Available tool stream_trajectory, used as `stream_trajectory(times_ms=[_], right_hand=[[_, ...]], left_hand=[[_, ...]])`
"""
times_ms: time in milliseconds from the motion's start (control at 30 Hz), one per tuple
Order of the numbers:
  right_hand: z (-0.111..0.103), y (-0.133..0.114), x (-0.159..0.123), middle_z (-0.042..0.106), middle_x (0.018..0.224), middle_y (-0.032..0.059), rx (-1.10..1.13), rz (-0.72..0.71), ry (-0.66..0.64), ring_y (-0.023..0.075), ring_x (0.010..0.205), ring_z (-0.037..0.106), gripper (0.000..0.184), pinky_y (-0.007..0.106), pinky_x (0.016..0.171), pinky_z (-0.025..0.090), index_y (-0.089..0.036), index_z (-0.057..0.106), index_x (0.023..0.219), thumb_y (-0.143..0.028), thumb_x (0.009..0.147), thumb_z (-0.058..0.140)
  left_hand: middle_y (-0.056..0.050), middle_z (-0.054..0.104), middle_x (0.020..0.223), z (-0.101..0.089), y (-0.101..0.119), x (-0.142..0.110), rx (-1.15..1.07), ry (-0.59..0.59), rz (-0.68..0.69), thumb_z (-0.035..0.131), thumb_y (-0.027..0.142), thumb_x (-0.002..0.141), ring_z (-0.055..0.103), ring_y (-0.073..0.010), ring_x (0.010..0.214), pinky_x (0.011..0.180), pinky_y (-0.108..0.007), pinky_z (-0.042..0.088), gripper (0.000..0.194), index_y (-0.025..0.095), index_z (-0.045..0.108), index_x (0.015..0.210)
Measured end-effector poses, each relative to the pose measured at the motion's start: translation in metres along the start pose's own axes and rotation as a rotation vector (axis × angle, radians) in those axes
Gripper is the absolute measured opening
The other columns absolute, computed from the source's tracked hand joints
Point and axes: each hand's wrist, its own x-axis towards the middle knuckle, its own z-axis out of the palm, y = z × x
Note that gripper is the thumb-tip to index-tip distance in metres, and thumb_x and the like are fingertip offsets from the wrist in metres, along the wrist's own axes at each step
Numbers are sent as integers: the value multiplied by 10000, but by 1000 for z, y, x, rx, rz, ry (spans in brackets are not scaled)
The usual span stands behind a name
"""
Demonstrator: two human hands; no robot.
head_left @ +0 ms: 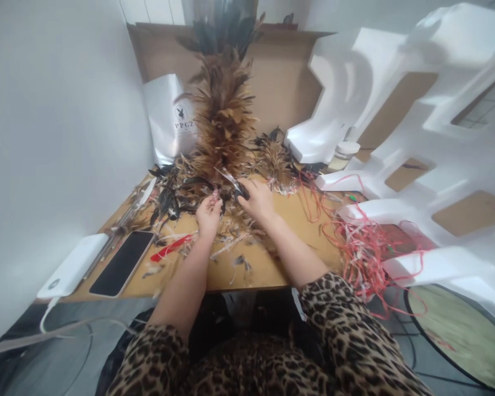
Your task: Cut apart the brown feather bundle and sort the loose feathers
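My right hand (256, 199) grips the black handles of a pair of scissors (233, 182), whose silver blades point up and left toward a tall brown feather duster (224, 118). My left hand (209, 213) is closed in a pinch on a small feather piece with a pale tip, held just left of the scissors. Loose brown and black feathers (171, 195) lie scattered on the wooden table (268, 264) around both hands. A smaller feather bunch (274, 158) sits to the right of the duster.
A black phone (122, 263) and a white power bank (73, 267) lie at the table's left front. A tangle of red string (357, 242) spreads to the right. White foam shapes (429, 126) stand at the right, a white bag (170, 118) behind the feathers.
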Motion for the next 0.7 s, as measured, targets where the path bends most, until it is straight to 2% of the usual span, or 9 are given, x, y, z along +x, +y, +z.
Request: stream_trajectory(times_ms=[167,333,467,600,700], right_hand=[[13,0,-10,582,1122,124,29,34,57,268,1051,503,536,393,909,375,-181,506,1280,-288,756,543],[16,1,-18,551,1166,133,23,-23,80,266,1116,471,544,410,956,351,-172,516,1274,-311,750,557],[16,3,-20,603,1121,113,66,-20,62,240,1038,539,483,378,922,407,-181,534,1252,-297,783,519],[16,4,-22,622,1129,89,184,9,62,205,996,577,455,333,902,446,-187,519,1252,-280,808,484],[15,7,-21,583,1159,112,176,-11,105,229,1063,532,524,362,939,422,-174,483,1284,-271,770,517]], left_hand=[[-34,618,718,-8,-11,-4,17,-72,-38,589,362,762,550,-78,556,513,-188,443,369,114,621,1033],[-54,629,734,-7,-5,-4,-25,-50,-110,623,388,729,576,-100,567,429,-178,424,394,105,618,1004],[-45,624,727,-5,-3,-5,-66,-47,-144,657,369,696,565,-98,533,390,-174,400,356,119,609,945],[-28,604,717,-5,-4,-5,-74,-52,-123,675,354,674,558,-98,517,370,-177,389,303,140,580,866],[-17,588,690,-6,-3,-5,-70,-40,-106,667,353,684,551,-97,504,365,-176,381,288,145,564,855]])
